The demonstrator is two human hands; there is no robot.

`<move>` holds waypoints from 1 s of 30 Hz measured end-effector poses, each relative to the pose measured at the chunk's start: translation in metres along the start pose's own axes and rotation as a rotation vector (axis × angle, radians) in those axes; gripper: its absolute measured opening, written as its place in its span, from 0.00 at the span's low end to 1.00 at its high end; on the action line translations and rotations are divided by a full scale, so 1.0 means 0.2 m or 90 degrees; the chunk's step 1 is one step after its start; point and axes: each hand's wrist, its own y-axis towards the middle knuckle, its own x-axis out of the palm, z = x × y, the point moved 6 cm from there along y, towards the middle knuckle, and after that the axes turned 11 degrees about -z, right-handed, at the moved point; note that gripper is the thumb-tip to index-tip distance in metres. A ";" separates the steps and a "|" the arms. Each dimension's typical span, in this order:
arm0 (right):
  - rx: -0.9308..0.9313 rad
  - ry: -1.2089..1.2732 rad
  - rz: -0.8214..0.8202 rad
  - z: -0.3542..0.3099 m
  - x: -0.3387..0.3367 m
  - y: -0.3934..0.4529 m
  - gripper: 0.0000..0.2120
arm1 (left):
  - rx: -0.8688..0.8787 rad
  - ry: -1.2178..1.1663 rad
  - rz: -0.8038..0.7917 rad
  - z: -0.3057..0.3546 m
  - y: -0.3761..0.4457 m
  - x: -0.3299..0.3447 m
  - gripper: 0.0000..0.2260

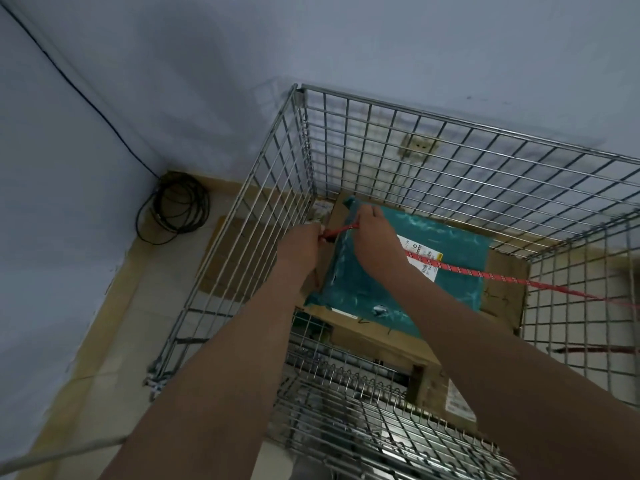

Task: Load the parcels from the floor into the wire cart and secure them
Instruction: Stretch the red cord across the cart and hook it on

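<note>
— Where does the head view look from?
— From above, tilted steeply down into the wire cart [450, 161], close over its near edge.
— Which way does it face?
— Forward toward the far wall corner; floor tiles run down the left, mesh fills the right.
— How near?
— Near enough that both forearms stretch from the bottom edge to mid-frame.
— Any second view?
— Only this one, so nothing is shared.
</note>
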 end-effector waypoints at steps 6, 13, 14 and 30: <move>0.064 0.005 0.025 0.04 -0.10 -0.07 0.18 | -0.091 0.035 -0.037 -0.18 -0.03 -0.08 0.05; 0.116 -0.119 0.000 0.02 -0.14 -0.05 0.12 | -0.121 0.011 -0.061 -0.21 -0.07 -0.11 0.13; 0.122 -0.128 -0.011 0.01 -0.13 -0.06 0.11 | -0.109 -0.013 -0.040 -0.19 -0.08 -0.15 0.14; 0.067 -0.099 -0.063 -0.28 -0.14 -0.08 0.11 | 0.055 -0.036 0.370 -0.17 -0.35 -1.05 0.06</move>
